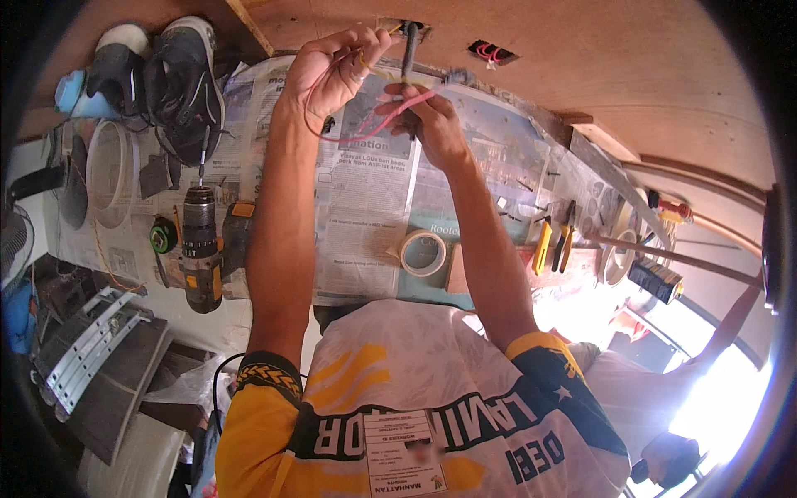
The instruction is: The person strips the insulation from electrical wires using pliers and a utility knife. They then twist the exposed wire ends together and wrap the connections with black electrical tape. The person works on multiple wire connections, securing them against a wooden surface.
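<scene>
My left hand [336, 70] is raised at the top, its fingers pinched on a thin yellow wire [363, 60] near a cutout in the wooden panel [332, 18]. A dark grey flexible tube [408, 54] comes out of that cutout. To its right, my right hand [432, 124] has its fingers closed around a pinkish-red wire [390, 119] beside the tube's lower end. A thin red wire [309, 116] loops beneath my left hand and joins the same bunch. The exact grip of the right fingertips is partly hidden.
Another cutout with red wires [491, 55] lies to the right. Newspaper [365, 207] covers the worktop, holding a drill [199, 249], tape measure [163, 236], masking tape roll [422, 253], yellow utility knife [541, 246] and pliers [566, 236]. Shoes [184, 91] sit left; another person [656, 390] is at right.
</scene>
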